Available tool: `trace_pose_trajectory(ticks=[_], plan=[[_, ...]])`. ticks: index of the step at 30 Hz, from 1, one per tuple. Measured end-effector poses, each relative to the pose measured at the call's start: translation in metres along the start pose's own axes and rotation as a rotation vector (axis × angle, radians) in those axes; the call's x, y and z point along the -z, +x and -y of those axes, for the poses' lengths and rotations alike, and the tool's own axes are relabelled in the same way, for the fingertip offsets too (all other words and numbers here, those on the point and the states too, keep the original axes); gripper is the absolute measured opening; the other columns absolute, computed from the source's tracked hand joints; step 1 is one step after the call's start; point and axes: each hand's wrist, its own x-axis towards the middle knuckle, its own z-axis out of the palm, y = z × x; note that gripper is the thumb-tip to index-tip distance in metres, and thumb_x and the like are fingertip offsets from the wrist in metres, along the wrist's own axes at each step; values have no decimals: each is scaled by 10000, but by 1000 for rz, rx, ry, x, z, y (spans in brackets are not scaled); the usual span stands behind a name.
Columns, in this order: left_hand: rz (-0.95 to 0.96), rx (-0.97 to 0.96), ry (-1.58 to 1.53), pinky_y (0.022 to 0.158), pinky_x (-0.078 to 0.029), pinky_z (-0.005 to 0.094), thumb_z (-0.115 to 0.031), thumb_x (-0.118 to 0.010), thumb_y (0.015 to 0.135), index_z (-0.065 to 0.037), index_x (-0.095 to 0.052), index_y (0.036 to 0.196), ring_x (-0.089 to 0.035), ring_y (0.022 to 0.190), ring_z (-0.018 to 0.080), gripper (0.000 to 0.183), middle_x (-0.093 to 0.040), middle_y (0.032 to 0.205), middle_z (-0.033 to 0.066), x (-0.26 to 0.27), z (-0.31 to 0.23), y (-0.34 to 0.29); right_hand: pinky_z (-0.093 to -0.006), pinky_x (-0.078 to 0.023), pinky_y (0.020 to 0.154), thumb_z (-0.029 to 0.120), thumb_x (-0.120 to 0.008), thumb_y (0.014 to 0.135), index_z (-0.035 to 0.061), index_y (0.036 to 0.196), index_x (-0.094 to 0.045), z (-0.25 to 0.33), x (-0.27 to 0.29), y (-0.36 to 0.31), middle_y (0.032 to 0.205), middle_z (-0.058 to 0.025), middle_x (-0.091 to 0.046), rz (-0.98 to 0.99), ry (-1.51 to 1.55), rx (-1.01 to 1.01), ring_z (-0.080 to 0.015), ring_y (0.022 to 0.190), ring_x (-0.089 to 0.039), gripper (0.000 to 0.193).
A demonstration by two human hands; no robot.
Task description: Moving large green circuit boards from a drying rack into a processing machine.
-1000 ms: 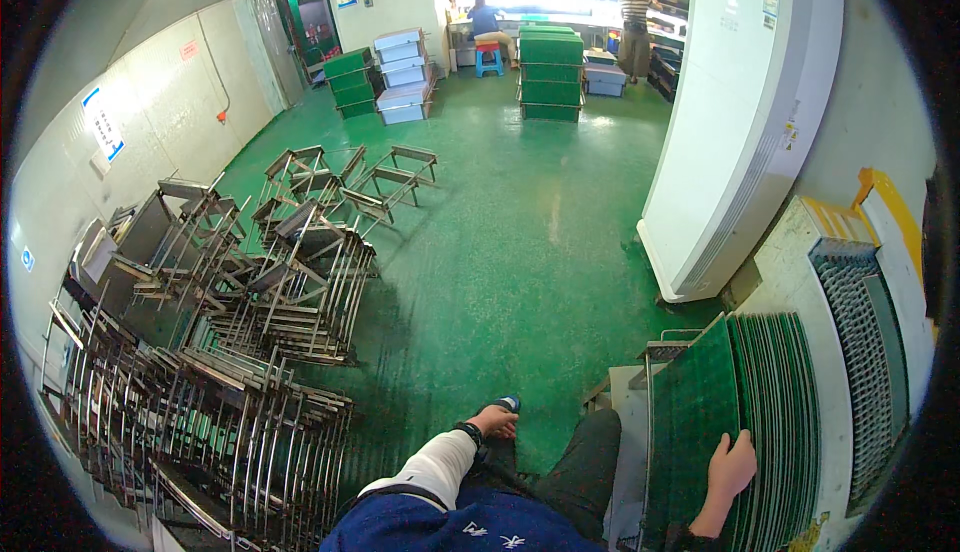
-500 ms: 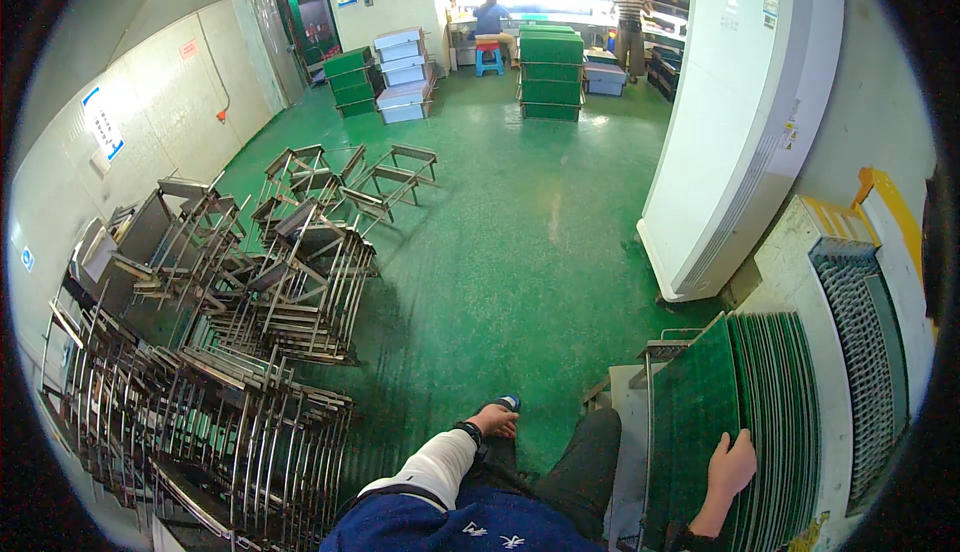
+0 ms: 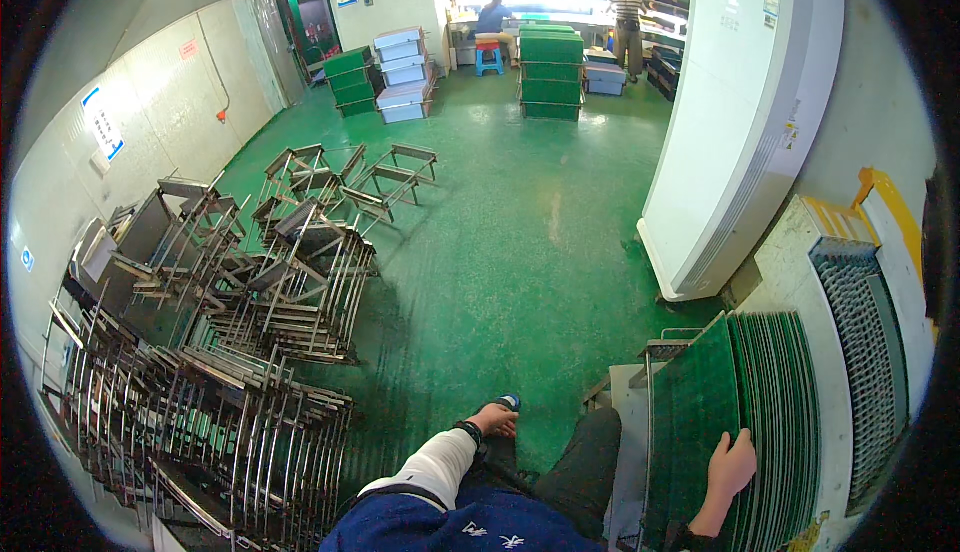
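Note:
My right hand is at the upper edge of a row of upright green panels, flat and thin like circuit boards, standing close together at my lower right. Its thumb and fingers straddle the edge of the front panel, closed on it. My left hand hangs over my left knee in a dark wristband, loosely extended and holding nothing. Just beyond it shows the tip of my shoe.
Metal racks crowd the left side. A tall white cabinet unit stands at right, near a perforated-sided machine. Green stacks and blue-grey boxes stand farther off. People work at a lit bench.
My hands and the panels stay in place. At the far bench, the seated person has leaned slightly to the right, and the standing person has shifted a little.

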Motion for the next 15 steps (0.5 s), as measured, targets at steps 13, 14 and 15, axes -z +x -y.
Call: trace_pose_trajectory(ticks=[13, 14, 15], plan=[[-7, -18, -28, 615, -557, 340, -238, -590, 887, 42, -498, 1148, -678, 745, 280, 393, -636, 916, 185, -2, -3, -5, -467, -464, 645, 240, -586, 854, -9, 969, -534, -2, -3, 1, 798, -195, -604, 16, 4, -17, -367, 744, -598, 280], [-2, -14, -35, 611, -557, 341, -239, -590, 887, 41, -498, 1147, -678, 745, 279, 393, -635, 921, 185, -2, -3, -5, -467, -464, 645, 240, -586, 854, -9, 969, -534, -3, -2, 1, 798, -195, -604, 27, 1, -20, -367, 744, -598, 280], [0, 6, -28, 606, -557, 341, -240, -590, 888, 41, -498, 1146, -678, 745, 278, 392, -634, 927, 184, -2, -3, -5, -463, -463, 657, 237, -582, 858, -24, 1016, -540, -3, -2, 2, 816, -202, -602, 65, 1, -27, -370, 763, -595, 308]])
